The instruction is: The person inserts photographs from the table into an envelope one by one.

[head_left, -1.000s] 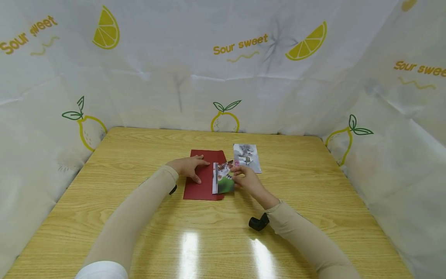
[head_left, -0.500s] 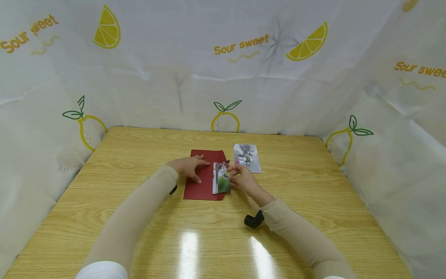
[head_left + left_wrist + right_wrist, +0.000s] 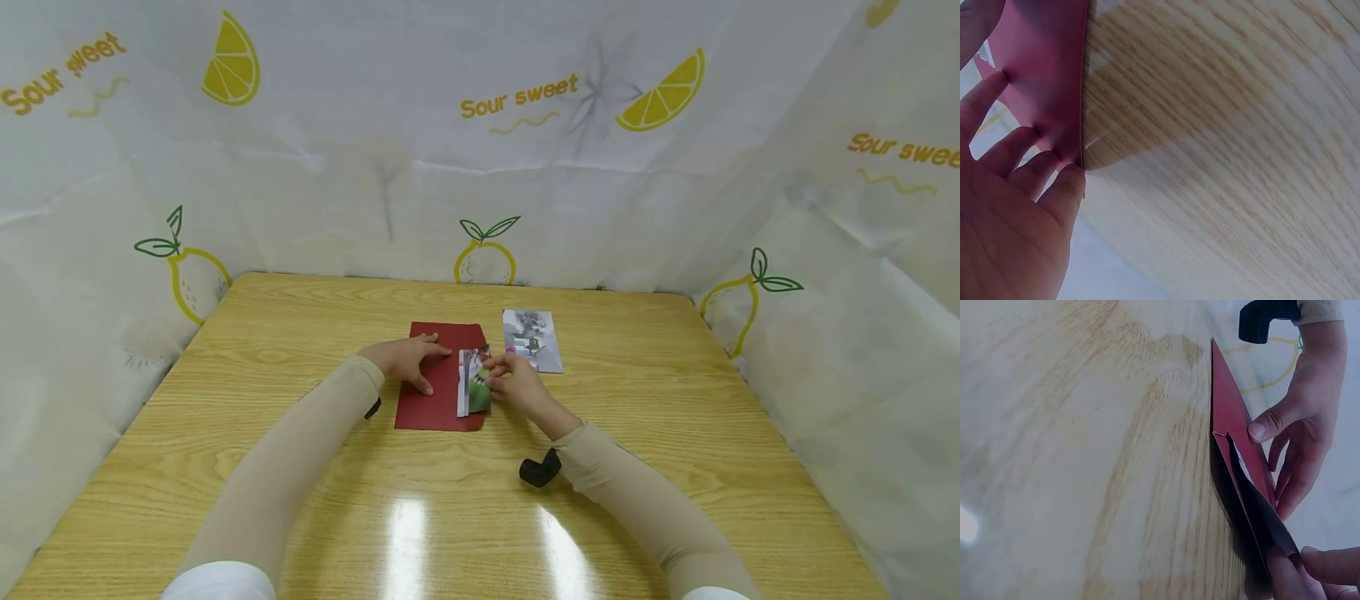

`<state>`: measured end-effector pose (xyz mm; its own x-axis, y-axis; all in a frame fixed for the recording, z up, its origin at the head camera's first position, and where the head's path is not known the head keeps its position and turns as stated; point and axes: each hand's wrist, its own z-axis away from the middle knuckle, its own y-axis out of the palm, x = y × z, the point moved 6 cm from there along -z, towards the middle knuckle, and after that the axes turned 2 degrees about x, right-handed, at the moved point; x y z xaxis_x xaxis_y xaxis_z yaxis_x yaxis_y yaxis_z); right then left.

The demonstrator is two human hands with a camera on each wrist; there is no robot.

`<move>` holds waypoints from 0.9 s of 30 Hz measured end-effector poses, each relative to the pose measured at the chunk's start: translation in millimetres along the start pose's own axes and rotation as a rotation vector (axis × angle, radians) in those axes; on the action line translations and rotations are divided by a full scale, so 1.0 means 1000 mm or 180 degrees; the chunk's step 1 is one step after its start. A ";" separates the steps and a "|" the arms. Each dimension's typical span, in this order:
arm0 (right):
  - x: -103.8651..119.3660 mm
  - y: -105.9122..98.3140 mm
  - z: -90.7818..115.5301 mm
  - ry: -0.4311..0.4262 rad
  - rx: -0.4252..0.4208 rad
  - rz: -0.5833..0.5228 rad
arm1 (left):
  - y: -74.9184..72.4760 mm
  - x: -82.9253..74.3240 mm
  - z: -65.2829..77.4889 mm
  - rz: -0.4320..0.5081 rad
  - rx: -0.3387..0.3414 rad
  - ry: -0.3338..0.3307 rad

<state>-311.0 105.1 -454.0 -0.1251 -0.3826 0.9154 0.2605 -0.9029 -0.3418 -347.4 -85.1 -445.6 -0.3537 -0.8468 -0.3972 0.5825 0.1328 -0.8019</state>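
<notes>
A red paper envelope lies on the wooden table. My left hand rests on its left part, fingers spread; in the left wrist view several fingertips touch the red paper near its edge. My right hand pinches the right edge of a colourful picture card at the envelope's right side. Thumb and finger hold the dark bent card in the right wrist view. A pale strip runs along the picture's left side. How far the card reaches into the envelope is hidden.
A greyish picture card lies flat behind my right hand. Black wrist mounts stick out beneath the forearms. The table ends at a white lemon-print cloth at the back and sides.
My right hand has moved left, pushing the colourful card with it. Less of the picture shows, while the pale strip stays in place. My left hand has stayed still.
</notes>
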 end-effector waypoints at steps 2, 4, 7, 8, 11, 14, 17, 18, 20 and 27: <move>0.000 0.001 -0.002 -0.0004 0.0008 -0.0017 | 0.000 0.000 0.000 -0.0021 -0.0011 -0.0010; -0.001 0.001 -0.002 -0.0010 0.0018 0.0001 | 0.000 0.001 -0.001 -0.0026 -0.0011 -0.0025; -0.001 0.000 -0.003 -0.0072 0.0034 0.0093 | 0.000 0.000 0.001 -0.0021 -0.0008 -0.0016; -0.002 0.000 -0.004 -0.0092 0.0037 0.0128 | 0.000 -0.001 0.001 -0.0019 -0.0005 -0.0010; -0.002 -0.001 -0.005 -0.0186 0.0047 0.0210 | 0.000 -0.002 0.003 -0.0029 -0.0004 0.0008; -0.004 -0.001 -0.007 -0.0111 0.0062 0.0118 | 0.000 -0.002 0.003 -0.0027 -0.0011 0.0013; -0.007 0.000 -0.010 0.0072 0.0039 -0.0056 | 0.000 -0.002 0.002 -0.0011 -0.0015 0.0020; -0.007 0.001 -0.011 0.0104 0.0038 -0.0121 | 0.000 -0.002 0.002 -0.0006 -0.0019 0.0022; -0.008 0.002 -0.011 0.0151 0.0031 -0.0171 | 0.000 -0.002 0.002 -0.0002 -0.0021 0.0025; -0.007 0.003 -0.012 0.0151 0.0055 -0.0224 | 0.000 -0.002 0.003 -0.0009 -0.0022 0.0020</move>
<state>-321.1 103.0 -463.8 -0.1887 -0.3276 0.9258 0.2660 -0.9245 -0.2729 -344.5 -84.8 -442.9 -0.3598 -0.8440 -0.3977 0.5764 0.1341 -0.8061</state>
